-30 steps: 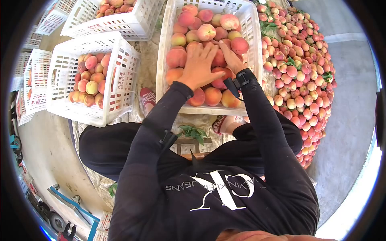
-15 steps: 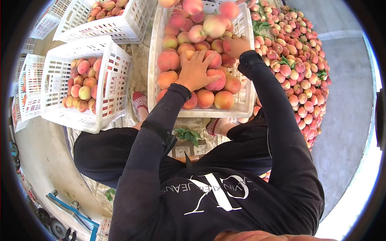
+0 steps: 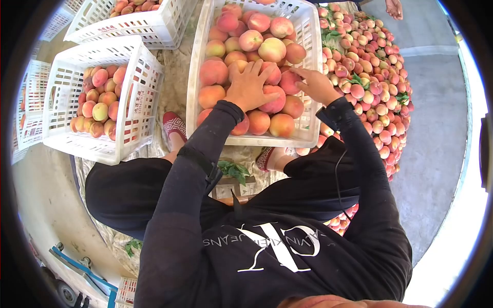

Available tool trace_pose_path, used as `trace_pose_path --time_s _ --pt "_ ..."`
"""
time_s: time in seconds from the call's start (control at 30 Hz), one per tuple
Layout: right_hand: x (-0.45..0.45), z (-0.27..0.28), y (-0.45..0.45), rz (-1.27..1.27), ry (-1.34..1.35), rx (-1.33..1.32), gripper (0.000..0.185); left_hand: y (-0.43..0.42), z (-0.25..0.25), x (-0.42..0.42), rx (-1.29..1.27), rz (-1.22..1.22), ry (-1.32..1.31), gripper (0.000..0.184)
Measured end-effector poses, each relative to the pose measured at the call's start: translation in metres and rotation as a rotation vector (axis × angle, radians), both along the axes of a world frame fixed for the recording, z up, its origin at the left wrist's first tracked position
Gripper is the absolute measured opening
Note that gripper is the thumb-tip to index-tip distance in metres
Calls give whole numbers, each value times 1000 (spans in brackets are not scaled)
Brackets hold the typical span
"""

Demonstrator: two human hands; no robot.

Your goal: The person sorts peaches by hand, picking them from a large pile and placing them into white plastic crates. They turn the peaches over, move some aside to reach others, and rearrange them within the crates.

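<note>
A white plastic crate (image 3: 314, 134) full of peaches stands in front of me. My left hand (image 3: 250, 87) lies spread on the peaches in its middle, thumb over a red peach (image 3: 272, 100) and fingertips on others. At the crate's right side, my right hand (image 3: 319, 86) has its thumb and bent fingers against a dark red peach (image 3: 289, 83); part of its grip is hidden. A pale yellow-pink peach (image 3: 272, 50) sits on top, beyond my hands.
Loose peaches (image 3: 377, 95) form a large heap on the right. More crates of peaches stand left, the nearest a white crate (image 3: 126, 108). Another person's hand (image 3: 394, 8) shows at the top right. Leaves (image 3: 233, 171) lie between my legs.
Peaches that were blurred in motion at the crate's far end now lie still. My right hand has drawn back toward me. The other person's hand has moved right, away from the crate.
</note>
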State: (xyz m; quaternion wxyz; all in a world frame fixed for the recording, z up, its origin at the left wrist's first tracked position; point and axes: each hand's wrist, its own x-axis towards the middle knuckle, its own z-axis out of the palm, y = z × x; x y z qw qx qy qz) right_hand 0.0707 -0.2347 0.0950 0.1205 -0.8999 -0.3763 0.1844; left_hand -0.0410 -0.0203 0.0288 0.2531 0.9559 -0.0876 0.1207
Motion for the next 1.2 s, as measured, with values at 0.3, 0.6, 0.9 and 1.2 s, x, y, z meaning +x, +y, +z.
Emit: trace_pose_path --time_s 0.3,0.6,0.9,1.2 --pt "-24 -30 -5 -44 -311 52 47 -31 -4 19 185 -55 -79 73" --pt "-31 53 -24 193 -259 55 52 -47 -5 11 159 -24 -40 69" --pt "-81 270 -141 -444 142 -283 49 -44 -2 11 159 -53 1 67" --pt "14 74 -4 138 -164 231 60 -46 3 8 136 -21 -15 68"
